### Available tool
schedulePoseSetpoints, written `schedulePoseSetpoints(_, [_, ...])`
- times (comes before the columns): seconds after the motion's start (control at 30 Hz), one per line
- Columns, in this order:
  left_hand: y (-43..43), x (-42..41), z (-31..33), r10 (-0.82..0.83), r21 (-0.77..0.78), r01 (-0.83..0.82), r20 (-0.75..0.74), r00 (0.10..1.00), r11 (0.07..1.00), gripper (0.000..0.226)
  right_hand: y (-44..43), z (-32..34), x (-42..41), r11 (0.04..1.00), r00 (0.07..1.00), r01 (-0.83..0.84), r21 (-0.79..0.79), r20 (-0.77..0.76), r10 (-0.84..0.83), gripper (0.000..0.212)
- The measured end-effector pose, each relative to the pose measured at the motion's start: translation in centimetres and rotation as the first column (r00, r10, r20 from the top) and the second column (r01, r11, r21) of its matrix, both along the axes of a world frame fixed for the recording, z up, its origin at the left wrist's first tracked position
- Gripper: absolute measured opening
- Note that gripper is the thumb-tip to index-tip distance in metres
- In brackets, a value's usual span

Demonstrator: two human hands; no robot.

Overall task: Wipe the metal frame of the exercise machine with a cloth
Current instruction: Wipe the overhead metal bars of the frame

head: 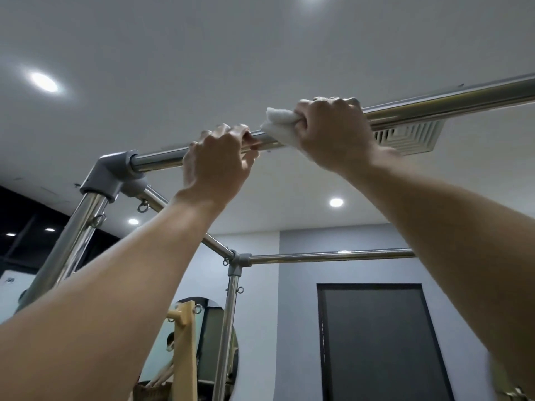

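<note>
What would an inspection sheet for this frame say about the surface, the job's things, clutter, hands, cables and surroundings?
Surface: no table in view; the work is overhead, on the top bar of the chrome frame.
Job's things: white cloth bunched on the top bar; grey corner joint at the bar's left end.
Clutter: nothing seen.
Hands: left hand grips the bare top bar; right hand grips the white cloth against the bar.
Cables: nothing seen.
Surroundings: ceiling vent, recessed light, dark door, wooden post below.
</note>
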State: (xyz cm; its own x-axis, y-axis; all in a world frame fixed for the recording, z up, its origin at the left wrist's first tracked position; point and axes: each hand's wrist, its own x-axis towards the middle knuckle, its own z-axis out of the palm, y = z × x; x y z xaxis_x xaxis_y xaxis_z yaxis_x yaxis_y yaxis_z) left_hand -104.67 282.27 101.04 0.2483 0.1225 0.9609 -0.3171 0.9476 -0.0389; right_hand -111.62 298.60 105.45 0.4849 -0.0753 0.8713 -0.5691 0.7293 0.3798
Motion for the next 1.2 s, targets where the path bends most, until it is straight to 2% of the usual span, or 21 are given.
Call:
schedulePoseSetpoints(0.07, [-0.8, 0.5, 0.0, -0.007, 0.013, 0.007, 0.007, 1.0, 1.0, 0.033, -0.4, -1.0, -0.8, 1.0, 0.995, -0.025, -0.009, -0.097, 0.024, 0.031])
schedulePoseSetpoints(0.13, [-1.7, 0.9, 0.1, -0.012, 0.02, 0.012, 0.022, 1.0, 1.0, 0.031, 0.1, -1.3, -1.2, 0.998, 0.99, -0.049, -0.034, -0.133, 0.044, 0.042])
schedulePoseSetpoints(0.2, [-2.9, 1.3, 0.3, -0.006, 0.027, 0.005, 0.039, 0.999, 1.0, 0.03, 0.5, -0.9, -0.8, 0.998, 0.996, -0.028, -0.057, -0.082, 0.023, 0.05])
schedulePoseSetpoints(0.3, [-4.7, 2.0, 0.7, -0.03, 0.029, 0.028, 0.05, 0.998, 0.999, 0.028, -0.5, 0.3, 0.8, 0.994, 0.999, 0.006, -0.11, 0.035, -0.002, 0.039])
schedulePoseSetpoints(0.4, [-6.5, 2.5, 0.7, -0.031, 0.011, 0.03, 0.051, 0.998, 0.999, 0.03, -3.6, 0.6, 2.1, 0.995, 0.997, 0.026, -0.095, 0.079, -0.019, 0.034])
schedulePoseSetpoints(0.53, [-8.9, 3.2, 0.2, -0.024, -0.016, 0.024, 0.048, 0.999, 1.0, 0.032, -7.6, -0.8, 1.5, 0.999, 0.999, 0.008, -0.053, -0.053, -0.01, 0.041])
schedulePoseSetpoints(0.67, [-11.2, 4.1, 0.2, -0.016, -0.021, 0.018, 0.062, 0.998, 1.0, 0.032, -7.3, -2.3, 0.7, 0.999, 0.992, -0.046, -0.016, -0.119, 0.044, 0.046])
schedulePoseSetpoints(0.73, [-12.2, 4.4, 0.3, -0.014, -0.01, 0.015, 0.053, 0.998, 1.0, 0.029, -7.1, -2.1, 1.2, 0.999, 0.996, -0.031, -0.012, -0.078, 0.03, 0.049])
schedulePoseSetpoints(0.8, [-13.0, 4.3, 0.2, -0.01, 0.002, 0.01, 0.038, 0.999, 1.0, 0.028, -7.5, -1.4, 2.5, 0.997, 1.0, -0.021, -0.072, 0.017, 0.022, 0.048])
schedulePoseSetpoints(0.87, [-13.6, 4.2, 0.0, -0.01, 0.011, 0.01, 0.022, 1.0, 1.0, 0.029, -8.8, -0.2, 4.0, 0.993, 0.994, -0.009, -0.116, 0.108, 0.022, 0.041])
schedulePoseSetpoints(0.93, [-14.1, 4.1, -0.3, -0.01, 0.017, 0.01, 0.007, 1.0, 1.0, 0.032, -11.0, 0.2, 5.1, 0.996, 0.987, 0.003, -0.092, 0.163, 0.012, 0.036])
schedulePoseSetpoints(1.07, [-14.7, 4.2, -0.5, -0.009, 0.022, 0.009, 0.0, 1.0, 1.0, 0.036, -14.4, -1.2, 4.4, 1.0, 0.999, -0.022, -0.016, 0.049, 0.023, 0.043])
schedulePoseSetpoints(1.2, [-16.0, 4.9, -0.5, -0.009, 0.007, 0.009, 0.007, 1.0, 1.0, 0.035, -13.8, -2.0, 3.6, 0.997, 0.997, -0.063, 0.033, -0.032, 0.064, 0.05])
